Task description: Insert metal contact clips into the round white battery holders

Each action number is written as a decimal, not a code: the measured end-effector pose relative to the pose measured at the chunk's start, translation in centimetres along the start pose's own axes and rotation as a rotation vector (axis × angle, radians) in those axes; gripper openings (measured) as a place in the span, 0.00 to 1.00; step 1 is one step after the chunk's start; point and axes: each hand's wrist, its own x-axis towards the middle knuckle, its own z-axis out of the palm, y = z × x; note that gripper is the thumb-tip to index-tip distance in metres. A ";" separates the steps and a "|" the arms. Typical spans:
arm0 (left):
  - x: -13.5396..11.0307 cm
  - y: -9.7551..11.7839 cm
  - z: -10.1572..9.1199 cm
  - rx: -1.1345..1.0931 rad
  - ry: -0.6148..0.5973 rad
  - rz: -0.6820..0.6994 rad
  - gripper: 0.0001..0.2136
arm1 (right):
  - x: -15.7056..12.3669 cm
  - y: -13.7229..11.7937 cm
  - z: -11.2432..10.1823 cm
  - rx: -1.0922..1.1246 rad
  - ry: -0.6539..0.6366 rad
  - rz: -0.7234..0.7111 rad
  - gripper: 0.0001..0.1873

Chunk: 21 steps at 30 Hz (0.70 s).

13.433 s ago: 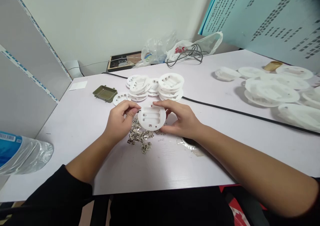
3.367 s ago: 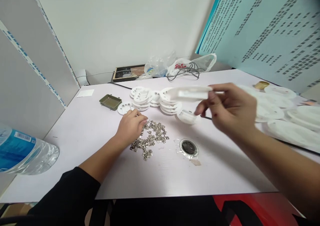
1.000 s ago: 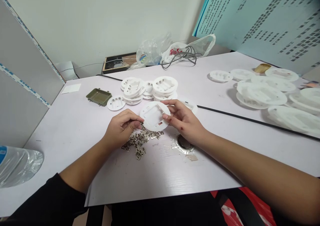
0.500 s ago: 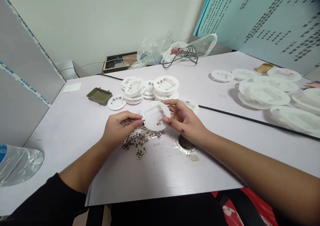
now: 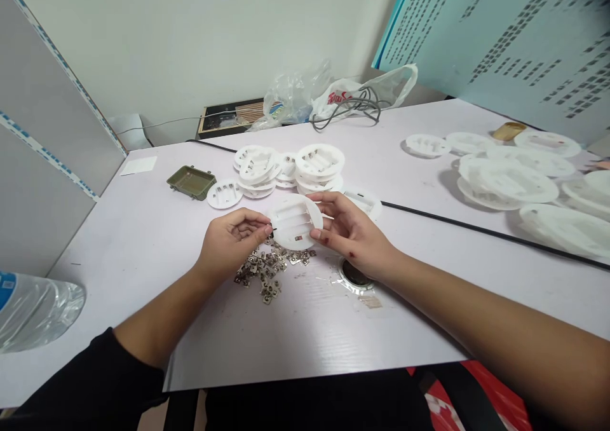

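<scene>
My right hand (image 5: 350, 234) holds a round white plastic disc (image 5: 294, 220) with battery slots by its right edge, just above the table. My left hand (image 5: 229, 245) is pinched on a small metal clip at the disc's left rim. Under both hands lies a loose pile of small metal clips (image 5: 265, 269) on the white table (image 5: 305, 329).
Stacks of white discs (image 5: 290, 166) stand behind the hands, a single disc (image 5: 223, 195) and a green tray (image 5: 192, 182) to their left. A black cable (image 5: 476, 221) crosses the table. More white discs (image 5: 509, 183) lie far right. A water bottle (image 5: 33, 307) lies at the left edge. A round hole (image 5: 355, 273) is near my right wrist.
My right hand put a disc away to the right, then took up another disc. My left hand picked a clip from the pile and brought it to the disc's left rim.
</scene>
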 end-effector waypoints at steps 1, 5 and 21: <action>0.0 0.0 0.0 -0.005 -0.006 0.004 0.08 | 0.0 0.0 0.0 0.000 -0.008 -0.003 0.26; 0.0 0.3 0.1 -0.022 0.010 -0.030 0.09 | 0.0 0.1 0.0 -0.003 -0.020 0.003 0.26; 0.0 0.4 0.2 -0.012 -0.027 -0.097 0.09 | 0.0 0.1 -0.1 -0.039 -0.037 -0.033 0.25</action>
